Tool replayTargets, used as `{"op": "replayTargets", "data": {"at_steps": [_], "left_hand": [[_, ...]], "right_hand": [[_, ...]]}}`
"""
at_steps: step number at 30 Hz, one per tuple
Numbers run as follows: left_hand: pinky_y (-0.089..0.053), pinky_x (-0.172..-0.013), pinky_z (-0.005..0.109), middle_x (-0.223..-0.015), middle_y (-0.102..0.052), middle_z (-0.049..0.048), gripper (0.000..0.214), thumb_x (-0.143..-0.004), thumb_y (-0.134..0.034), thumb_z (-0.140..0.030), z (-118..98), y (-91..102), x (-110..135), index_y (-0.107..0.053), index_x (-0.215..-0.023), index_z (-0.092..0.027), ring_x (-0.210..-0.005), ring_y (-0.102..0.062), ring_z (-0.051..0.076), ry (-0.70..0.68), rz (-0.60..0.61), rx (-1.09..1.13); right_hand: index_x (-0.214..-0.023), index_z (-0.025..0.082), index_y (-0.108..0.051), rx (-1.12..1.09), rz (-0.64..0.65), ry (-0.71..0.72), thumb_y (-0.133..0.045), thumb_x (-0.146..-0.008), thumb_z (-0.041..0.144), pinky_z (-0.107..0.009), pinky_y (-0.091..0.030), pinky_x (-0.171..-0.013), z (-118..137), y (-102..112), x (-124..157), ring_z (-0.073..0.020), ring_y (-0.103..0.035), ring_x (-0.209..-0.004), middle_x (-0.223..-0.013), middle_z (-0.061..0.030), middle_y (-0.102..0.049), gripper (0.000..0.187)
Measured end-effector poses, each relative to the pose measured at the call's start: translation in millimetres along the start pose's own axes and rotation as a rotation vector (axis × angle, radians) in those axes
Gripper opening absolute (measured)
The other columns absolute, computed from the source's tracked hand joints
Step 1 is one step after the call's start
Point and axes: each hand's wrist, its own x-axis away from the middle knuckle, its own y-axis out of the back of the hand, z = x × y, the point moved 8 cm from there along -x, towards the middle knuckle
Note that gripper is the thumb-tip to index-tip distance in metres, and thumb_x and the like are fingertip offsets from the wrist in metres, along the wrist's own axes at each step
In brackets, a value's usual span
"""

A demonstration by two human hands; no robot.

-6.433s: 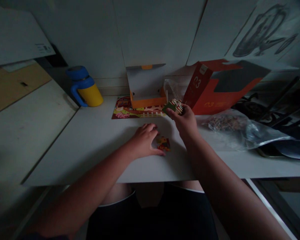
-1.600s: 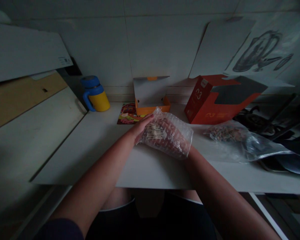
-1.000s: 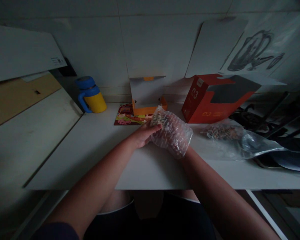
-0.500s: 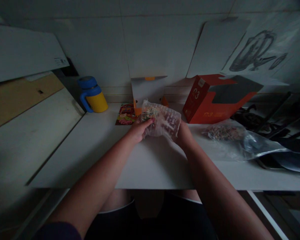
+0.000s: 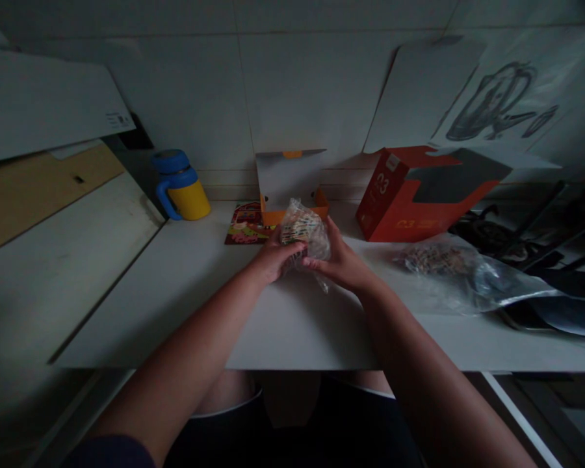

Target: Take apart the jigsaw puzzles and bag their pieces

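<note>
Between my two hands is a clear plastic bag (image 5: 303, 229) with a bundle of small, multicoloured pieces inside; what they are is too dim to tell. My left hand (image 5: 275, 256) grips the bag from the left, its thumb across the front. From the right, my right hand (image 5: 340, 259) closes round the bag, thumb at the front and fingers along the far side. The bag is held just above the table, in front of an open orange box (image 5: 292, 182) with its lid up. A colourful printed card (image 5: 244, 224) lies beside that box.
A blue and yellow jug (image 5: 188, 188) stands at the back left. A large orange-red box (image 5: 404, 201) stands at the back right. Near it lies another clear bag (image 5: 443, 260) with small pieces. White panels (image 5: 49, 104) lean at the left.
The plastic bag was spread out to the right and is now folded compactly round its contents. My right hand has moved left, close to my left hand.
</note>
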Motion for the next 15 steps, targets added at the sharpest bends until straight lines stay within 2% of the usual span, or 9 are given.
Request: {"op": "replayTargets", "data": {"at_steps": [2,3,4,6,8,11,13,15], "left_hand": [[-0.059,-0.086,0.035,-0.106,-0.079,0.0050,0.060,-0.060,-0.093,-0.017,3,-1.9,1,-0.067,-0.114,-0.020,-0.094,-0.075,0.021,0.036,-0.010,0.011],[-0.059,-0.084,0.035,-0.107,-0.079,0.0061,0.058,-0.062,-0.092,-0.019,5,-3.4,1,-0.067,-0.115,-0.019,-0.094,-0.075,0.022,0.061,-0.004,0.016],[-0.060,-0.082,0.035,-0.108,-0.079,0.0073,0.056,-0.064,-0.090,-0.021,7,-5.6,1,-0.068,-0.116,-0.019,-0.094,-0.076,0.023,0.085,0.014,0.020],[-0.060,-0.080,0.036,-0.110,-0.079,0.0090,0.053,-0.068,-0.088,-0.027,10,-10.3,1,-0.069,-0.117,-0.019,-0.096,-0.076,0.025,0.119,0.072,0.021],[-0.060,-0.085,0.036,-0.114,-0.078,0.0096,0.053,-0.071,-0.087,-0.032,10,-12.3,-1,-0.069,-0.120,-0.020,-0.102,-0.076,0.026,0.096,0.120,-0.020],[-0.055,-0.100,0.037,-0.127,-0.075,0.0112,0.053,-0.081,-0.085,-0.040,6,-9.4,-6,-0.067,-0.127,-0.022,-0.116,-0.072,0.025,-0.007,0.147,-0.225],[-0.052,-0.105,0.038,-0.133,-0.072,0.0133,0.051,-0.089,-0.079,-0.044,3,-5.1,-9,-0.063,-0.132,-0.021,-0.119,-0.070,0.025,-0.077,0.138,-0.436],[-0.053,-0.103,0.040,-0.130,-0.072,0.0152,0.051,-0.095,-0.072,-0.044,-4,0.9,-11,-0.058,-0.136,-0.018,-0.112,-0.070,0.024,-0.151,0.103,-0.665]], "right_hand": [[-0.170,0.012,-0.011,-0.021,0.068,-0.089,-0.086,-0.074,0.066,-0.057,-0.041,-0.120,-12,-9,-1,-0.0390,-0.047,-0.150,-0.165,-0.0283,-0.041,0.134],[-0.170,0.012,-0.015,-0.013,0.072,-0.130,-0.088,-0.073,0.061,-0.056,-0.045,-0.116,-16,-11,-2,-0.0393,-0.053,-0.144,-0.160,-0.0280,-0.049,0.131],[-0.168,0.012,-0.022,-0.002,0.060,-0.163,-0.089,-0.074,0.055,-0.055,-0.048,-0.112,-19,-10,-3,-0.0388,-0.060,-0.137,-0.154,-0.0265,-0.057,0.123],[-0.160,0.015,-0.042,0.020,0.016,-0.195,-0.084,-0.080,0.043,-0.051,-0.054,-0.102,-21,-4,-6,-0.0354,-0.070,-0.120,-0.139,-0.0204,-0.070,0.095],[-0.146,0.019,-0.059,0.030,-0.021,-0.184,-0.078,-0.085,0.035,-0.046,-0.056,-0.093,-17,2,-9,-0.0310,-0.074,-0.105,-0.126,-0.0140,-0.077,0.066],[-0.132,0.020,-0.070,0.088,-0.066,-0.176,-0.073,-0.090,0.035,-0.039,-0.056,-0.084,-12,12,-9,-0.0285,-0.075,-0.095,-0.115,-0.0101,-0.081,0.045],[-0.131,0.021,-0.071,0.187,-0.116,-0.212,-0.070,-0.093,0.037,-0.036,-0.055,-0.083,-14,22,-7,-0.0285,-0.075,-0.096,-0.114,-0.0102,-0.081,0.041],[-0.134,0.020,-0.069,0.340,-0.179,-0.275,-0.068,-0.095,0.037,-0.035,-0.054,-0.083,-18,36,-5,-0.0293,-0.075,-0.099,-0.116,-0.0120,-0.080,0.043]]}}
